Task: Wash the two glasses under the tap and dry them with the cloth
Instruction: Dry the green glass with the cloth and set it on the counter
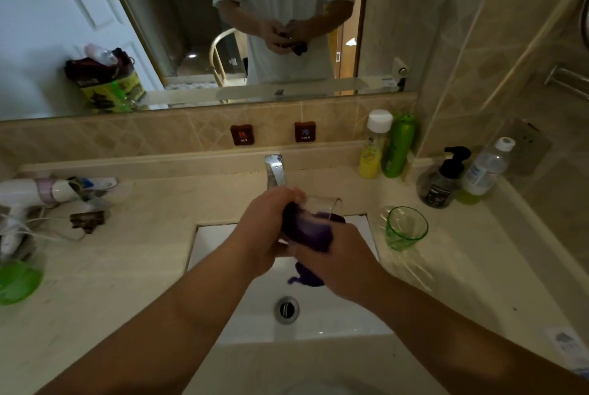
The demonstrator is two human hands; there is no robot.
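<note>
Over the white sink (357, 315) my left hand (267, 229) grips a clear glass (322, 206) that lies tilted on its side, mouth toward the right. My right hand (334, 264) holds a dark purple cloth (307, 232) wrapped round the glass, and a tail of the cloth hangs below that hand. The chrome tap (275, 170) stands just behind the hands; no water stream shows. A green glass (404, 229) stands upright on the counter to the right of the sink.
Yellow and green bottles (387, 146) stand at the back right, with a black pump bottle (443, 178) and a clear bottle (484, 171) beside them. A hair dryer (38, 190) and cables lie at the left. A mirror (223, 21) hangs above.
</note>
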